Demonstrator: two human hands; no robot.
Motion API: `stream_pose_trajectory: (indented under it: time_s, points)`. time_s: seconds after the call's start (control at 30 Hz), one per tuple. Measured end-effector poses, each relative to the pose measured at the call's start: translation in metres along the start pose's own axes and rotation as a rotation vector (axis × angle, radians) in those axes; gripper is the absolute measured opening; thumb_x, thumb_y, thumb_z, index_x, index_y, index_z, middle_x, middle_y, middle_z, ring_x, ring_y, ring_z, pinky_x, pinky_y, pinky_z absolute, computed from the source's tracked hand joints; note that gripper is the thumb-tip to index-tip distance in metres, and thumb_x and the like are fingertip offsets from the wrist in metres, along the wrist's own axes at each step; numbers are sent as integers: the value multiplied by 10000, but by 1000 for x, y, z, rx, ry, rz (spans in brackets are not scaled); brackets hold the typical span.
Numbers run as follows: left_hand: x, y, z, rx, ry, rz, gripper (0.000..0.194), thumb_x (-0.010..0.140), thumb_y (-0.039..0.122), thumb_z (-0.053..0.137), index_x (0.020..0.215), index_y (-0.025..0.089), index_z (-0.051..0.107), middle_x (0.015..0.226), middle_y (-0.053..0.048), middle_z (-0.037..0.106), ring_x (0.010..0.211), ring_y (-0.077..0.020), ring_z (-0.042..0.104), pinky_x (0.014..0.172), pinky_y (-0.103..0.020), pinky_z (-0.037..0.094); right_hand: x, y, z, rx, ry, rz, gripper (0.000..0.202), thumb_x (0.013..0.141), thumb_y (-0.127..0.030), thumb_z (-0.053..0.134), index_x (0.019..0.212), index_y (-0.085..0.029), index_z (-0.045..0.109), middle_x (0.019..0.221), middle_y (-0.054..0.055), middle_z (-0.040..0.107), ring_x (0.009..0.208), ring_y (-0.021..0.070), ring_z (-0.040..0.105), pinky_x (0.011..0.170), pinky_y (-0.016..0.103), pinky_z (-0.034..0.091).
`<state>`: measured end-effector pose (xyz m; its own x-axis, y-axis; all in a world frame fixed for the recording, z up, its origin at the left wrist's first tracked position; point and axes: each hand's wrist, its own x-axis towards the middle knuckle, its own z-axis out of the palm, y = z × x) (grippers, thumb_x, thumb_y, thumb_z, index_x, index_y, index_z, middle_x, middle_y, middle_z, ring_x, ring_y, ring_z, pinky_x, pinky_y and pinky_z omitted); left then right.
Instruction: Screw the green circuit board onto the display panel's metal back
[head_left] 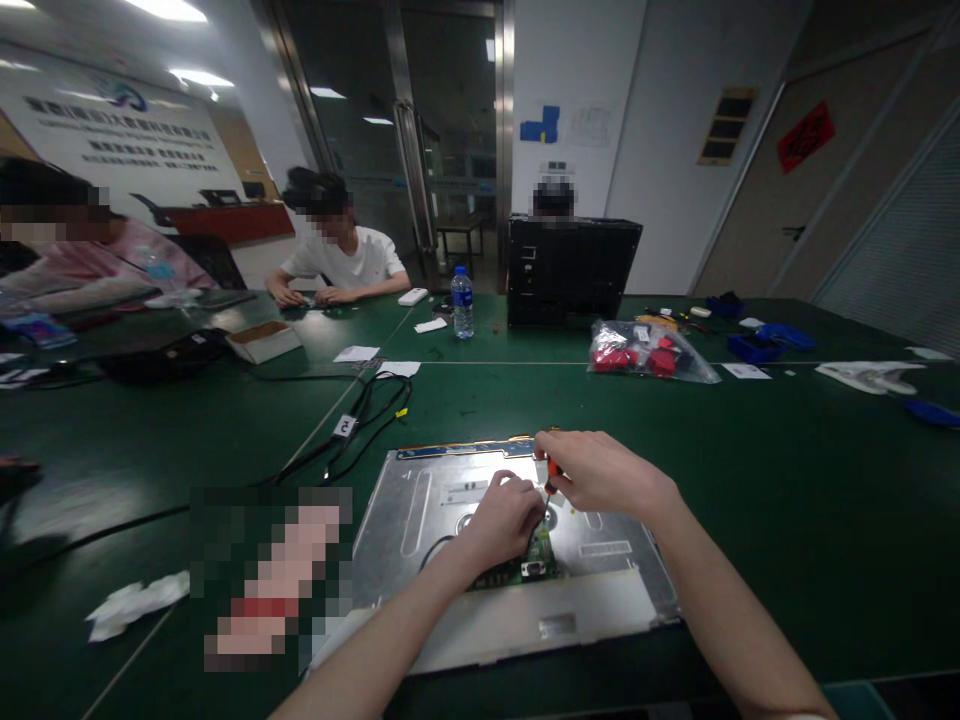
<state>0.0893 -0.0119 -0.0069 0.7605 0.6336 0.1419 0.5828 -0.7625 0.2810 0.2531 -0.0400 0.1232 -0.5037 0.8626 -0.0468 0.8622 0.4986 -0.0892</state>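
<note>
A flat metal display panel [405, 545] lies on the green table in front of me, back side up. On its middle sits a green circuit board [538, 552], partly covered by my left hand [506, 515]. That hand is closed, its fingers bent down at the board beside the screwdriver's shaft; whatever they pinch is hidden. My right hand [604, 472] grips a screwdriver [553, 470] with an orange and black handle. Its shaft points down, and the tip meets the area at the board's upper edge. A thin blue strip board [465, 451] runs along the panel's far edge.
Black cables [360, 420] trail across the table at left. Behind the panel are a water bottle [463, 305], a black monitor casing [574, 270] and a plastic bag [649, 352] with red items. Crumpled tissue [135, 603] lies at left. Several people sit around the table.
</note>
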Motion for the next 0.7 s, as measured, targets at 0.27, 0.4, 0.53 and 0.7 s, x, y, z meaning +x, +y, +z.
stream_pose_trajectory:
  time_s: [0.27, 0.4, 0.53, 0.7]
  points:
    - [-1, 0, 0, -9, 24, 2, 133, 803, 111, 507, 805, 186, 617, 854, -40, 668, 862, -205, 599, 880, -369, 342, 5, 0, -2, -55, -13, 100, 146, 874, -306, 510, 970, -213, 569, 873, 56, 687, 787, 226, 646, 565, 275, 313]
    - [0, 0, 1, -8, 12, 0, 144, 800, 100, 504, 798, 187, 619, 840, -35, 664, 850, -201, 599, 878, -367, 342, 1, 0, -2, -1, -12, 39, 182, 844, -263, 543, 1015, -203, 557, 965, 54, 677, 833, 211, 637, 599, 276, 341]
    - [0, 0, 0, -7, 10, 2, 162, 802, 91, 497, 788, 186, 628, 825, -37, 660, 832, -196, 596, 868, -364, 344, 0, -1, -1, -4, -11, 1, 208, 834, -165, 514, 1038, -199, 531, 997, 52, 668, 850, 198, 630, 610, 274, 343]
    - [0, 1, -2, -16, 13, 2, 174, 814, 85, 491, 785, 190, 626, 832, -36, 661, 832, -193, 592, 877, -367, 336, 3, 0, -1, -50, -10, 55, 181, 851, -201, 513, 1031, -206, 520, 961, 59, 679, 832, 216, 646, 573, 276, 323]
